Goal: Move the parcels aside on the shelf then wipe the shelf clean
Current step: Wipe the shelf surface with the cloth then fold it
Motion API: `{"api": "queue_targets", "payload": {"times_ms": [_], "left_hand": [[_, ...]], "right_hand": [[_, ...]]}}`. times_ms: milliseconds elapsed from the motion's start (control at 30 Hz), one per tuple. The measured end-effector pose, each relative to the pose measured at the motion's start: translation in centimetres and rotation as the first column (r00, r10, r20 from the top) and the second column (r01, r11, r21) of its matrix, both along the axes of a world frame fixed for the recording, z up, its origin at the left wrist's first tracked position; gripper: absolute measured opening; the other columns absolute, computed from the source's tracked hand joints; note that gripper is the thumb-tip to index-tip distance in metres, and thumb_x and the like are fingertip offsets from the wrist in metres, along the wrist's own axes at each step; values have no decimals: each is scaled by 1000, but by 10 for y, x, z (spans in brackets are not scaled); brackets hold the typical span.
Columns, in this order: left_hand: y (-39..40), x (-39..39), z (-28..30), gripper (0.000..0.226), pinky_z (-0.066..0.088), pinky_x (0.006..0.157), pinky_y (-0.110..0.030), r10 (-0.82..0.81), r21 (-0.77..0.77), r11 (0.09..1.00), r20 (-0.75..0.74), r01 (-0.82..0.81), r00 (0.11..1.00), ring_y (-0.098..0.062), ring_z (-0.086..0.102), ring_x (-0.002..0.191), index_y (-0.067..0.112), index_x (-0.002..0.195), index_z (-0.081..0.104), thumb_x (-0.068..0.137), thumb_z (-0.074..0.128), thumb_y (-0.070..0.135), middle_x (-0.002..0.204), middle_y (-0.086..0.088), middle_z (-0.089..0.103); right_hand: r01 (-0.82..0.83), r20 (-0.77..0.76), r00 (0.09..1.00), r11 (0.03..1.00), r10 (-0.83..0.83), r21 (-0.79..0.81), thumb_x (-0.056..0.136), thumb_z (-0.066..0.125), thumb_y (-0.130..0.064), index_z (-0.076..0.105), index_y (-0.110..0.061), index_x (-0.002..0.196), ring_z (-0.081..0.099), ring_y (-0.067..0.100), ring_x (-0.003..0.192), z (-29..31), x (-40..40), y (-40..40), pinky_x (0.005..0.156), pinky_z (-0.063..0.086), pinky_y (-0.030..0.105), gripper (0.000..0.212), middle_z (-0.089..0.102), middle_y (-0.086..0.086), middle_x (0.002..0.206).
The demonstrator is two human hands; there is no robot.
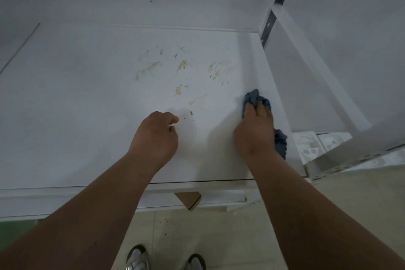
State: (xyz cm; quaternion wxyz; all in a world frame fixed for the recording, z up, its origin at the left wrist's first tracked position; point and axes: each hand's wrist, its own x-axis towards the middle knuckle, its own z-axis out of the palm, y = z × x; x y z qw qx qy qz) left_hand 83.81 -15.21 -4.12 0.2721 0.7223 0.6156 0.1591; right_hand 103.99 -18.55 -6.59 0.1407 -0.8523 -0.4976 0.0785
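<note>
Over sandalled feet (138, 257), the left hand (154, 136) hung loosely curled and empty while the right hand (255, 129) gripped a blue cloth (254, 97), best swept firmly across the shelf's (76, 94) brown smears (182, 66).

Both your bare forearms reach forward: your left hand (156, 136) hovers knuckles-up with fingers loosely curled, while your right hand (255, 131) presses down, fingers gripping a cloth (254, 97).

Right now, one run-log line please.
right hand grips crumpled blue cloth | left hand loosely curled, empty | white shelf brown smears unwiped
</note>
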Motion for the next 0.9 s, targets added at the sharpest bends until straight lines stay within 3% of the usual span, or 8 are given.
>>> {"api": "queue_targets", "payload": {"times_ms": [133,267,367,467,567,733,800,900], "left_hand": [[3,-4,-4,41,35,98,-26,30,34,999,-43,-28,999,-19,44,128,16,133,52,94,41,10,139,-3,46],[4,-7,-3,46,33,106,-31,17,14,1000,-63,-16,998,-21,42,131,15,141,44,95,41,12,143,-5,43],[6,-12,-1,46,34,102,-29,6,-27,1000,-59,-7,998,-20,44,130,18,142,42,96,39,13,143,-3,43],[7,-18,-1,46,33,98,-26,9,-39,999,-55,-11,998,-20,44,130,19,142,42,96,38,14,144,-2,43],[7,-18,0,44,34,101,-27,11,-27,1000,-51,-12,999,-21,44,130,18,141,44,97,39,15,144,-3,44],[8,-16,4,43,30,96,-21,9,-22,1000,-32,-10,999,-20,43,130,18,141,44,99,38,15,145,-3,43],[8,-15,6,43,31,92,-21,18,-20,1000,-11,-18,1000,-19,46,128,19,140,45,98,38,14,145,-1,44],[9,-11,7,43,36,91,-24,38,4,999,18,-38,999,-19,48,126,20,139,47,97,37,14,144,1,44]], "right_hand": [[-270,-55,961,963,270,12,83,40,0,7,-16,156,-5,23,150,4,-55,-11,120,-5,32,82,-2,8,164],[-443,-93,892,896,443,15,88,41,0,15,-25,155,-1,17,150,3,-62,-34,118,-1,28,75,3,-3,164],[-251,-83,965,968,250,8,84,40,5,17,-23,155,3,19,150,1,-28,-24,120,7,31,79,6,1,164],[-85,-65,994,996,86,15,90,38,0,16,-11,155,5,28,150,1,-19,-5,121,2,34,69,9,13,163],[-170,-37,985,985,171,19,89,39,-3,13,-8,155,3,30,150,2,-49,9,120,-3,32,71,7,16,162],[-452,-101,888,892,448,-20,88,41,-3,18,-21,155,2,20,150,5,-81,-3,120,3,32,73,7,1,164],[-391,-108,915,920,389,-4,82,41,3,24,-24,154,10,20,148,5,-58,-7,119,12,33,79,15,0,162],[-150,-7,989,988,150,42,80,40,5,36,-12,148,21,28,145,-3,-9,-5,120,17,36,70,28,11,157]]}}
